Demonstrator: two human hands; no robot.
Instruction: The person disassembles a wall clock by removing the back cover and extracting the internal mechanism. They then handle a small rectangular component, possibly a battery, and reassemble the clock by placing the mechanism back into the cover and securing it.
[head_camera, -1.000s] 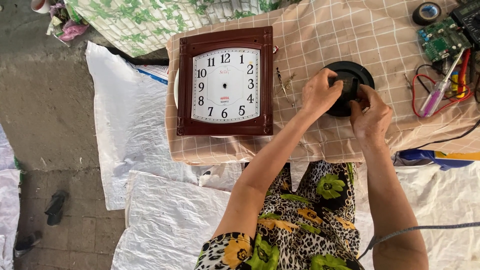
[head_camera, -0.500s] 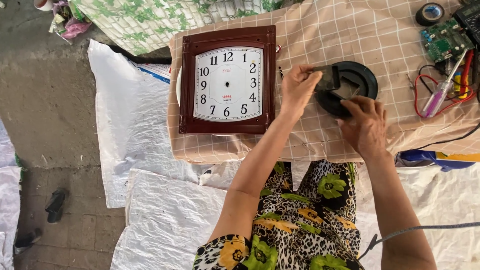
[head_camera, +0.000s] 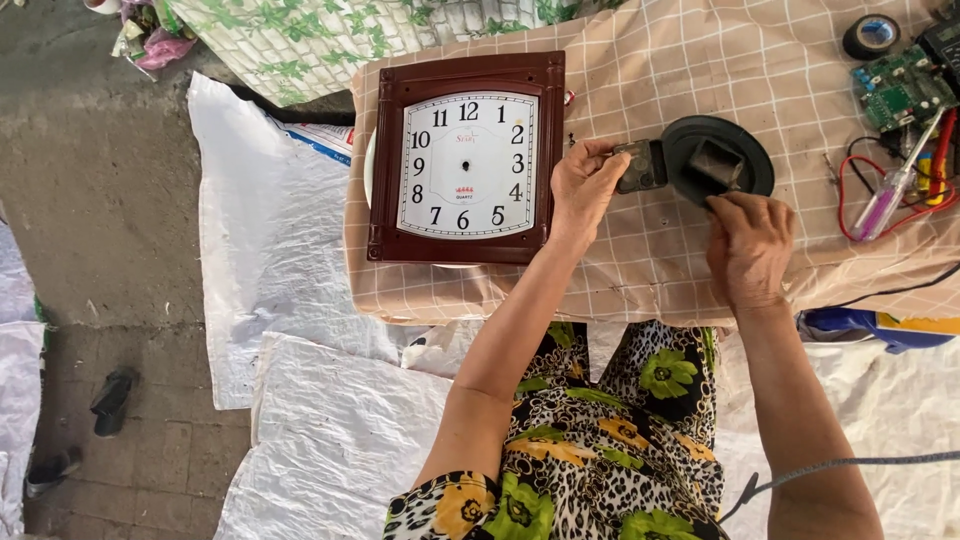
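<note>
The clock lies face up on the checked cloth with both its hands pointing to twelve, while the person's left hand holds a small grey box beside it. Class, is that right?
Not quite. The head view shows the clock has no pointers on its dial at all, only a bare centre hole. The rest stands: it lies face up on the checked cloth, and the left hand holds the small grey box beside it.

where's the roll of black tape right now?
In the head view the roll of black tape lies at the top right of the checked cloth, just left of the green circuit board.
</note>
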